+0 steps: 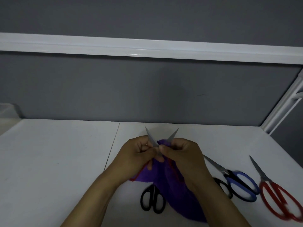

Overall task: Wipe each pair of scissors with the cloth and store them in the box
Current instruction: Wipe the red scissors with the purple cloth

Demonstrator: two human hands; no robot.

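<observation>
**A:** Which step is this?

**B:** Wiping. The left hand (pixel 139 153) and right hand (pixel 182 153) hold an open pair (pixel 150 136) above the table (pixel 57 153). Its blades are spread in a V, tips pointing away. The cloth (pixel 170 185) hangs under both hands, down toward the near edge.

**A:** How are they gripping?

**B:** The left fingers curl round the left blade, with the thumb against it. The right hand pinches the right blade near the crossing, cloth bunched beneath its fingers. Both hands are closed on the pair. Whether cloth lies between skin and steel on the left, I cannot tell.

**A:** And the others?

**B:** A blue pair (pixel 242 185) and a red pair (pixel 278 199) lie shut on the right, apart from the hands. Black handles (pixel 152 199) show just beside the cloth's left edge. I cannot tell if they belong to the held pair or to another.

**A:** The box?

**B:** Not plainly in view. A pale shape (pixel 7 112) at the far left edge might be it.

**A:** What does the next move call for?

**B:** I'd say drawing the cloth along each blade from crossing to tip, with the fingers kept on the flats and off the edges and points. The blades should then be shut before the pair goes to the box. The blue and red pairs look yet to be wiped.
</observation>
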